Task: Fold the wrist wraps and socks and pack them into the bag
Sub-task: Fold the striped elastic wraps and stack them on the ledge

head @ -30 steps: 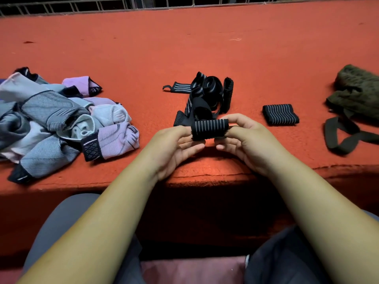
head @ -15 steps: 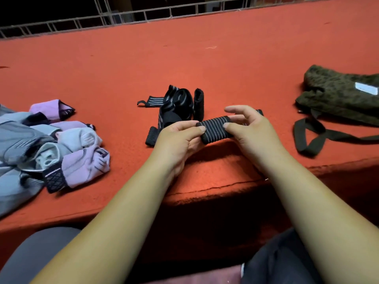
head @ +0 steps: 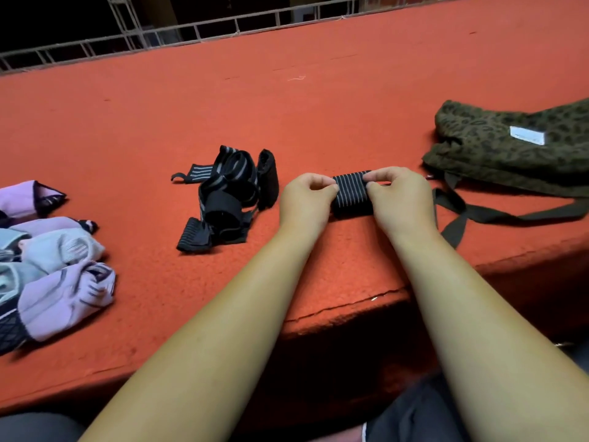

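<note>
Red carpeted ledge (head: 318, 106) fills most of the frame, and a pale metal railing (head: 223, 23) runs along its far edge at the top against a dark background.

Centre right of the frame: the folded wrist wrap (head: 352, 193), black with thin pale stripes, sits low over the ledge between both hands. The left hand (head: 306, 196) pinches its left end with curled fingers. The right hand (head: 398, 196) pinches its right end in the same manner. A darker layer shows under the striped face. Whether that is a second wrap cannot be told.

Centre of the frame, just left of the left hand: the loose wrist wraps (head: 226, 196) lie in a tangled heap on the ledge, with one striped end and its loop pointing left.

Lower left of the frame: the socks (head: 54, 266), lilac, pale grey and white with dark cuffs, lie heaped and partly cut off by the frame edge.

Upper right of the frame: the bag (head: 510, 154), olive with a dark spotted pattern, lies flat on the ledge and bears a white label (head: 527, 135). Its dark strap (head: 497, 215) trails toward the near edge, just right of the right hand. The bag is near the folded wrist wrap but apart from it.
</note>
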